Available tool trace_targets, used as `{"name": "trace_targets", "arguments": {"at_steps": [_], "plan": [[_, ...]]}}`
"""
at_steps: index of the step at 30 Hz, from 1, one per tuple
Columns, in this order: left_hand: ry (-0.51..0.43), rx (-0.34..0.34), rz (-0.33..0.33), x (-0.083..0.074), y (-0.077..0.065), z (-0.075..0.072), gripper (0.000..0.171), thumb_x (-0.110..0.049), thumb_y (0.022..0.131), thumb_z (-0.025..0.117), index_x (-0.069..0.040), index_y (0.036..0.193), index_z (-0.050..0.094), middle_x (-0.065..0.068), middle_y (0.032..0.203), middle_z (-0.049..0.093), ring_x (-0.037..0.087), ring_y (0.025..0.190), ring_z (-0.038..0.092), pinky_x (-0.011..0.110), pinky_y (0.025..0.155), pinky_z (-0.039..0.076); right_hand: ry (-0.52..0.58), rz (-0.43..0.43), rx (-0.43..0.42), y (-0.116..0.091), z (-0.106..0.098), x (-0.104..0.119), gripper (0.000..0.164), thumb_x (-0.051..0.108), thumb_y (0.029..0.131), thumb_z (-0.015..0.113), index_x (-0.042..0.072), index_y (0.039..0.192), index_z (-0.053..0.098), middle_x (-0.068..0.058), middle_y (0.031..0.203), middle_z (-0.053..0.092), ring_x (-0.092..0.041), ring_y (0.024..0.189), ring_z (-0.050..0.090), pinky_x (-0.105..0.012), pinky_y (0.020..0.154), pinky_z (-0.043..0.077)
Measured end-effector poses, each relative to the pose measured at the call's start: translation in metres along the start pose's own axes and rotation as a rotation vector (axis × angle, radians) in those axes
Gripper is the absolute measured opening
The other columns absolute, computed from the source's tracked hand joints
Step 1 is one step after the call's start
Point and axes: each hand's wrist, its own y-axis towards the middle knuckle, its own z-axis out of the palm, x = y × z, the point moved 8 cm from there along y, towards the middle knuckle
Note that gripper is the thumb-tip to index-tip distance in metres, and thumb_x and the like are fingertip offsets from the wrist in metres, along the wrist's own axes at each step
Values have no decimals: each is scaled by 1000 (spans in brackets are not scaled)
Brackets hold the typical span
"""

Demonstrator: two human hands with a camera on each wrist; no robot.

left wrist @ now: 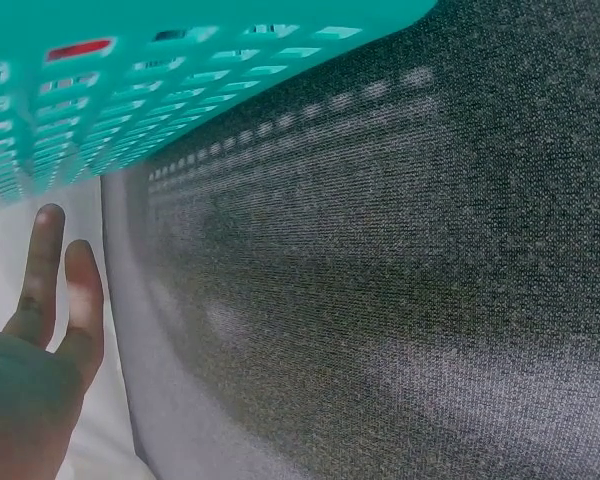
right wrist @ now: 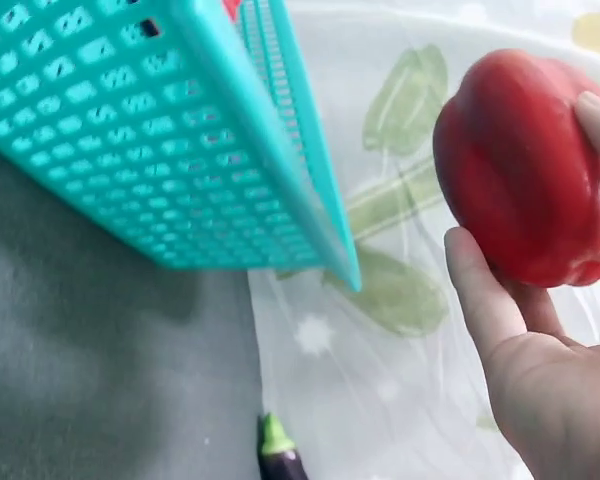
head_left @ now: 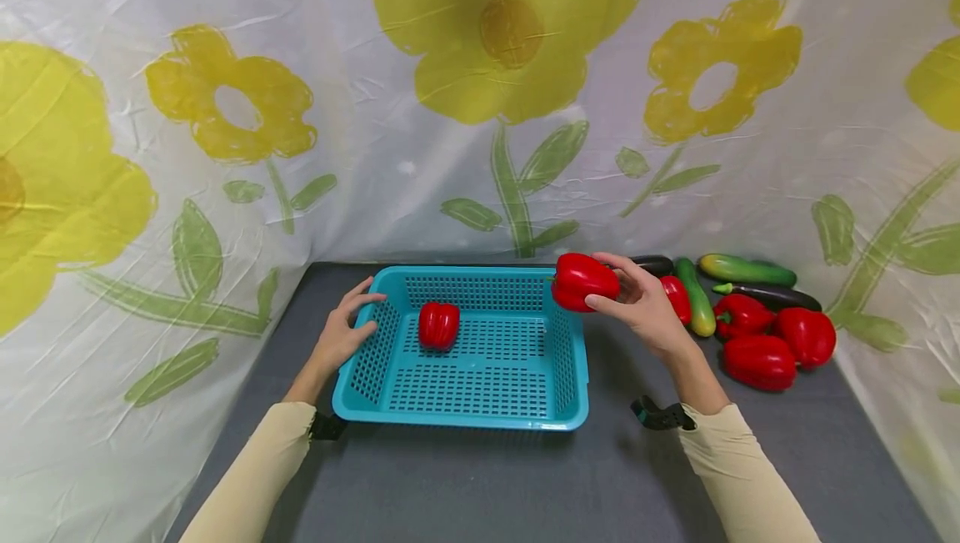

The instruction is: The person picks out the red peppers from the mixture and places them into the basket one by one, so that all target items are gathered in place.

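Note:
A blue plastic basket [head_left: 472, 424] with slotted walls stands on the dark table, and one red bell pepper [head_left: 438, 326] lies inside it toward the left. My right hand [head_left: 642, 303] grips another red bell pepper [head_left: 583, 283] above the basket's right rim; in the right wrist view this pepper [right wrist: 525, 165] sits between thumb and fingers, raised beside the basket wall [right wrist: 160, 130]. At the basket's left rim is my left hand [head_left: 344, 333], its fingers spread and loosely bent, holding nothing. The left wrist view shows two of its fingers [left wrist: 42, 265] close under the basket wall [left wrist: 180, 80].
Right of the basket lie several red bell peppers [head_left: 759, 362], a dark eggplant [head_left: 776, 296], a green zucchini [head_left: 696, 297] and another yellow-green zucchini [head_left: 747, 269]. A second eggplant [head_left: 654, 265] lies behind my right hand. A flower-patterned curtain [head_left: 420, 184] hangs along the table's back edge.

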Motion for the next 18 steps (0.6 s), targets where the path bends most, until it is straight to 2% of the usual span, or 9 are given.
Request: {"name": "trace_targets", "arguments": {"at_steps": [5, 8, 12, 15, 18], "plan": [[2, -1, -5, 1, 1, 1, 38, 15, 89, 55, 17, 127, 57, 33, 157, 27, 57, 139, 27, 64, 89, 37, 13, 1, 2, 5, 9, 5, 62, 4, 88, 78, 8, 145, 53, -16, 133, 58, -37, 113, 57, -40, 83, 57], [-16, -2, -18, 0, 2, 1, 38, 16, 89, 55, 16, 127, 58, 32, 157, 27, 55, 141, 24, 65, 94, 34, 46, 12, -5, 8, 13, 6, 60, 4, 88, 77, 8, 143, 53, -14, 134, 57, -36, 113, 57, -43, 84, 56], [-30, -4, -29, -3, 2, 1, 38, 17, 89, 55, 16, 127, 59, 31, 158, 27, 54, 144, 21, 70, 100, 29, 183, 6, 37, 14, 23, 9, 64, 0, 90, 71, 13, 148, 47, -16, 142, 50, -38, 122, 52, -51, 88, 53], [-21, -4, -28, -3, 1, 0, 38, 17, 89, 55, 16, 127, 59, 31, 158, 27, 54, 143, 21, 72, 100, 28, 289, -22, 99, 18, 33, 15, 72, -4, 91, 67, 17, 154, 41, -18, 147, 43, -40, 129, 46, -54, 90, 51], [-18, -3, -25, -3, 1, 1, 38, 17, 89, 54, 16, 127, 59, 31, 158, 27, 54, 143, 21, 71, 100, 28, 330, -57, 142, 20, 39, 22, 76, -6, 91, 65, 19, 157, 39, -19, 148, 41, -40, 132, 43, -53, 90, 51]]}}
